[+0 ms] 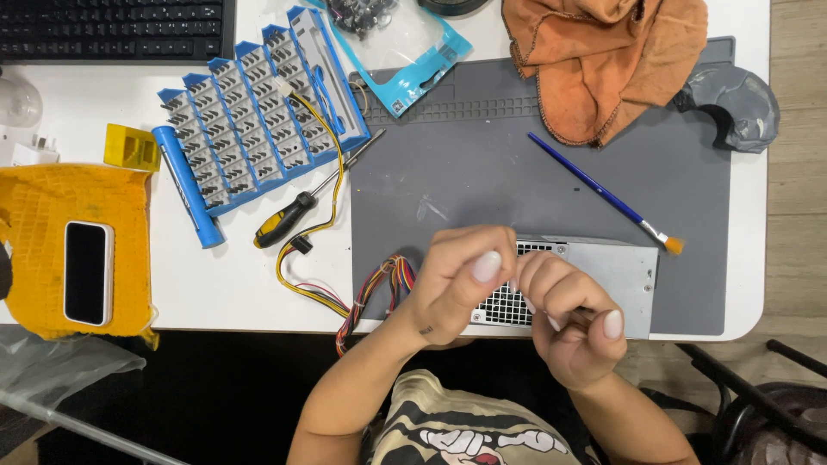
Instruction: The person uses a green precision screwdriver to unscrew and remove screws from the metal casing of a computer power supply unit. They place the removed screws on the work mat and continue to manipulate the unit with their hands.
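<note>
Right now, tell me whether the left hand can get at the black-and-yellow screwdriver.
Probably yes. The screwdriver lies bare on the white table, up and left of the left hand. Only the yellow wires cross near its handle; nothing covers it.

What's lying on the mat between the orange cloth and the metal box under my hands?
A blue-handled paintbrush lies slanted on the grey mat, between the orange cloth and the metal box, with its orange bristles nearest the box. The head view shows it.
</note>
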